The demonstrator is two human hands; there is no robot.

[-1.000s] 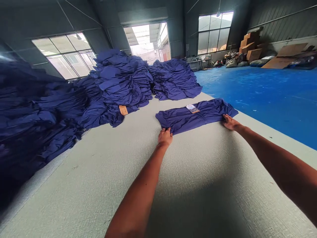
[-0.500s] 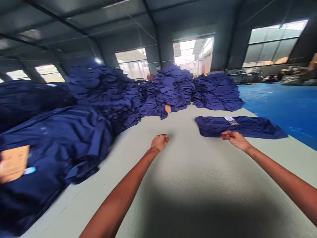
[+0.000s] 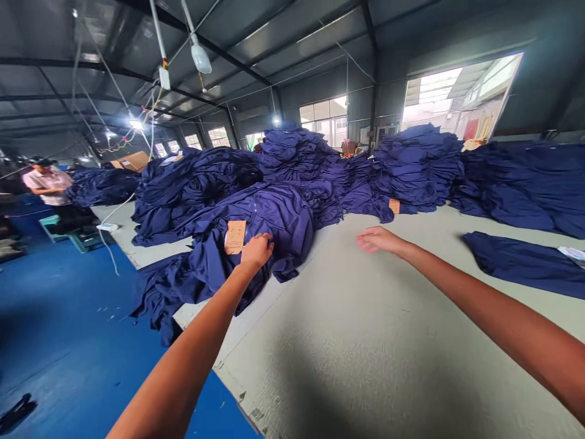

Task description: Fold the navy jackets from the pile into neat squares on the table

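Note:
My left hand (image 3: 258,249) is over a heap of dark blue garments (image 3: 283,213) at the left side of the table, its fingers curled; whether cloth is caught in them is hidden. Just left of it, an orange-brown cardboard tag (image 3: 234,237) lies on the cloth. My right hand (image 3: 378,239) hovers above the pale table (image 3: 356,305), fingers stretched out and holding nothing. A flat, folded dark blue garment (image 3: 516,261) with a white label (image 3: 572,255) lies at the right, partly cut off by the frame.
Tall stacks of dark blue garments (image 3: 418,164) line the table's far side. Another tag (image 3: 393,206) hangs at one stack. Cloth drapes over the left table edge. A white power strip (image 3: 108,227) with a cable lies far left; a person (image 3: 48,186) is beyond, near green stools (image 3: 85,239).
The view has swung left. My left hand has moved from above bare table to the garment heap. My right hand has left the folded garment and its fingers have straightened.

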